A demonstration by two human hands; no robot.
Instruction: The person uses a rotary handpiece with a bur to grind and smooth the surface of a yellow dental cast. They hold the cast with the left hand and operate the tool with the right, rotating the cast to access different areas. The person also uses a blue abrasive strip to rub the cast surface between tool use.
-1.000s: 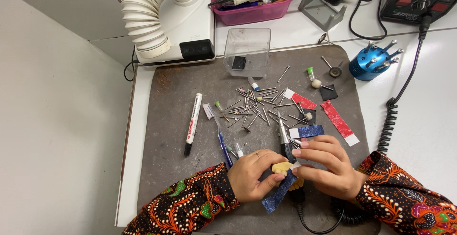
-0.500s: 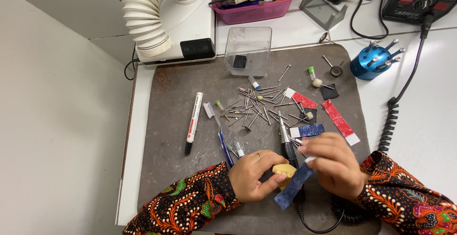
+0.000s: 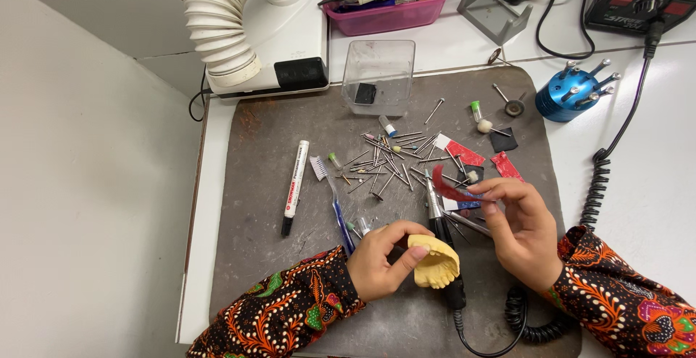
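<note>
Left hand (image 3: 380, 260) fingers gripping yellow dental cast (image 3: 435, 260); right hand (image 3: 518, 227) fingers pinching red strip (image 3: 451, 190) just above. Risking strip slipping, or cast dropping among scattered burs (image 3: 391, 156).

One view only, from a camera worn on the person's head. It looks steeply down on the grey mat (image 3: 275, 271), which fills the middle of the frame. It faces away from the person: both sleeves enter from the bottom edge, the left hand (image 3: 380, 260) at lower centre, the right hand (image 3: 522, 231) at lower right. The far side of the bench lies along the top edge, with the white hose (image 3: 228, 21) at upper left and the pink tray (image 3: 384, 14) at top centre. The camera sits close enough that single burs (image 3: 395, 159) show at mid-frame. A white wall fills the left third.
</note>
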